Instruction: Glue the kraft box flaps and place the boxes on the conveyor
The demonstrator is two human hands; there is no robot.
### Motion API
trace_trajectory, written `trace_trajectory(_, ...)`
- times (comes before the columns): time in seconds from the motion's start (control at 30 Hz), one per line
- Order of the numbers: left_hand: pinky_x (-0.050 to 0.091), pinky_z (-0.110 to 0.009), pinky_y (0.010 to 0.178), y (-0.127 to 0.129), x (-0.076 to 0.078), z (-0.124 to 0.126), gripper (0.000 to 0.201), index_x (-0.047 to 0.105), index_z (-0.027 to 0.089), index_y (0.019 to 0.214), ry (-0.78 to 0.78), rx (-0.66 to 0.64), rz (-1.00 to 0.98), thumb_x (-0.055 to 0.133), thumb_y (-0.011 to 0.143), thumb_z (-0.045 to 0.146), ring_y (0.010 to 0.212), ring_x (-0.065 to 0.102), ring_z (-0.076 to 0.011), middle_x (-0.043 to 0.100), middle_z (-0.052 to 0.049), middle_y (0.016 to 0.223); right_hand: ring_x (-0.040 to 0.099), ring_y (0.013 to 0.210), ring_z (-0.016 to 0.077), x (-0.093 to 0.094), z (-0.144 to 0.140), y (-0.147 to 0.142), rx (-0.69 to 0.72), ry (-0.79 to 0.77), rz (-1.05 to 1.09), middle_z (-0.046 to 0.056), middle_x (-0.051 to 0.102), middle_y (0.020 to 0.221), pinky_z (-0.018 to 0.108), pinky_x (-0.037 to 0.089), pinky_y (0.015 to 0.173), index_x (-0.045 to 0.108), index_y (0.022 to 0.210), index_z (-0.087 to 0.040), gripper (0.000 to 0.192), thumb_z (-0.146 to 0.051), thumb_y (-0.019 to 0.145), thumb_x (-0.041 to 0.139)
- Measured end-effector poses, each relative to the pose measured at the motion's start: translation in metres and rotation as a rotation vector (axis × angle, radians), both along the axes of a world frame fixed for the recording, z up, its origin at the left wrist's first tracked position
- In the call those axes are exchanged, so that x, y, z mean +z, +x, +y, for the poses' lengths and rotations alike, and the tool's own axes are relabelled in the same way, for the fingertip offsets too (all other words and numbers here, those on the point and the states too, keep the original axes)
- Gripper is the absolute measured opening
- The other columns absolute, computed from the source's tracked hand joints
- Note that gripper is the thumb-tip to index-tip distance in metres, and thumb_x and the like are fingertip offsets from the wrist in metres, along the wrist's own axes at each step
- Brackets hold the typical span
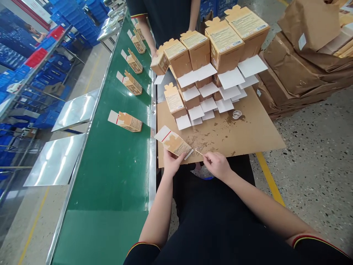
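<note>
My left hand (171, 162) grips a small brown cardboard box (176, 144), tilted, with a white flap marked by a red line at its upper left end. Pinched in the fingers of my right hand (218, 165) is a thin pale stick (199, 152), which looks like a cotton swab. Its tip is near the box's lower right end; whether they touch I cannot tell. Under both lies a cardboard sheet (256, 129) with dark wet-looking stains. On this sheet stands a small clear dish (236, 114), among more stains.
Brown boxes (227, 55) with white flaps are stacked beyond my hands. A co-worker's hand (154, 53) touches a box (160, 64) at the stack's left. Several boxes stand on the green conveyor belt (110, 176) at left. Brown paper-wrapped bundles (298, 77) lie at right.
</note>
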State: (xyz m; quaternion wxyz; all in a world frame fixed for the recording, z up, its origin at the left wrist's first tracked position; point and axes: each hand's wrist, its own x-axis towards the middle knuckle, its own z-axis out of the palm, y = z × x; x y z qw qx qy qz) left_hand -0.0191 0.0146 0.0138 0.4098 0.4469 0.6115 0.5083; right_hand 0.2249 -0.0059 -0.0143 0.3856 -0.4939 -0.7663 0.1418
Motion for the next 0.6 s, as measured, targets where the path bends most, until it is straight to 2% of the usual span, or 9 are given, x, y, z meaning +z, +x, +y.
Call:
trace_trajectory(0.2, 0.063, -0.057, 0.114, 0.008, -0.008, -0.015, 0.079, 0.065, 0.022, 0.135, 0.034, 0.024, 0.285, 0.104, 0.073, 0.052, 0.131, 0.078, -0.0397, 0.078, -0.020, 0.136, 0.051, 0.053, 0.0120, 0.012, -0.025, 0.028, -0.093, -0.127, 0.224, -0.002, 0.059, 0.061, 0.026, 0.046, 0.058, 0.066, 0.080, -0.023, 0.029, -0.026, 0.109, 0.061)
trace_trajectory(0.3, 0.064, -0.059, 0.112, 0.012, -0.009, -0.016, 0.067, 0.067, 0.021, 0.130, 0.047, -0.001, 0.318, 0.098, 0.080, 0.053, 0.129, 0.079, -0.0404, 0.079, -0.022, 0.133, 0.052, 0.052, 0.0112, 0.020, -0.036, 0.030, -0.088, -0.147, 0.283, -0.003, 0.059, 0.061, 0.025, 0.046, 0.056, 0.069, 0.081, -0.023, 0.027, -0.027, 0.108, 0.064)
trace_trajectory(0.4, 0.064, -0.060, 0.113, 0.012, -0.008, -0.013, 0.068, 0.069, 0.021, 0.130, 0.046, -0.007, 0.312, 0.100, 0.078, 0.050, 0.128, 0.080, -0.0409, 0.080, -0.021, 0.133, 0.053, 0.051, 0.0105, 0.025, -0.041, 0.028, -0.078, -0.157, 0.333, -0.003, 0.060, 0.061, 0.023, 0.047, 0.054, 0.070, 0.081, -0.023, 0.024, -0.024, 0.105, 0.065)
trace_trajectory(0.5, 0.065, -0.061, 0.113, -0.009, -0.003, -0.009, 0.071, 0.070, 0.020, 0.128, -0.017, 0.063, 0.280, 0.104, 0.072, 0.047, 0.125, 0.081, -0.0410, 0.082, -0.021, 0.129, 0.053, 0.050, 0.0101, 0.026, -0.041, 0.028, -0.101, -0.183, 0.392, -0.003, 0.060, 0.060, 0.022, 0.047, 0.052, 0.069, 0.079, -0.023, 0.025, -0.025, 0.104, 0.067)
trace_trajectory(0.6, 0.066, -0.061, 0.114, -0.060, 0.008, -0.010, 0.074, 0.069, 0.018, 0.129, -0.017, 0.281, 0.243, 0.105, 0.071, 0.048, 0.126, 0.081, -0.0408, 0.082, -0.021, 0.131, 0.051, 0.050, 0.0103, 0.022, -0.038, 0.033, -0.146, -0.210, 0.439, -0.003, 0.059, 0.059, 0.023, 0.047, 0.051, 0.070, 0.077, -0.023, 0.028, -0.032, 0.104, 0.069)
